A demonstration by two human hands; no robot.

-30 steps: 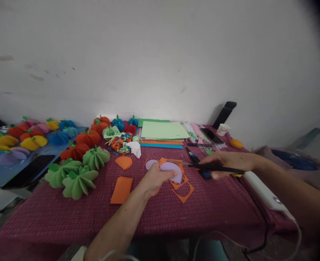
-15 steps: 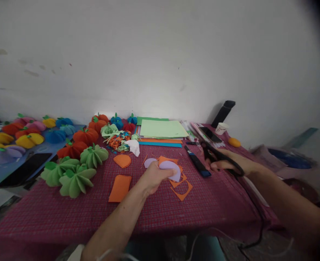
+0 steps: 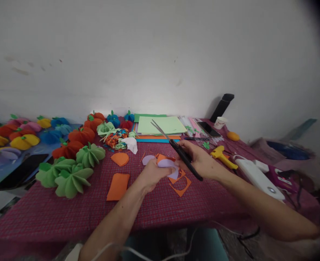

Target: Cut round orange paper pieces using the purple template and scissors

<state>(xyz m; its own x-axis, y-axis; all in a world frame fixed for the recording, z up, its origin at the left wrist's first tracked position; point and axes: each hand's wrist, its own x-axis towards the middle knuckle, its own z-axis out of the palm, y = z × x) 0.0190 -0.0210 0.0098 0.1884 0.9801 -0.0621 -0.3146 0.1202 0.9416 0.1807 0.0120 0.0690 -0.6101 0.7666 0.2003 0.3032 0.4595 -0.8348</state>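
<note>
Pinched in my left hand (image 3: pixel 156 172) is a lilac paper cutout (image 3: pixel 166 163) with a rounded edge. My right hand (image 3: pixel 196 157) is wrapped around black-handled scissors (image 3: pixel 183 152), just right of the cutout. The blades point up and left, away from the cutout, with their tips slightly apart. Whether my right fingers touch the lilac paper I cannot tell. Another lilac piece (image 3: pixel 148 160) lies on the table left of my left hand. Below the hands are orange paper offcuts (image 3: pixel 182 186) with curved cut edges.
A stack of coloured paper (image 3: pixel 162 125) lies by the wall. Green paper pumpkins (image 3: pixel 73 181) and a heap of scraps (image 3: pixel 117 139) stand left. Orange cut pieces (image 3: pixel 118 186) lie nearer. On the right are a yellow-handled tool (image 3: pixel 223 157), a white device (image 3: pixel 259 179) and a paper cup (image 3: pixel 220 122).
My right hand has brought the scissors leftward from the table's right side to beside my left hand. My left hand still holds the lilac cutout. The view has shifted slightly.
</note>
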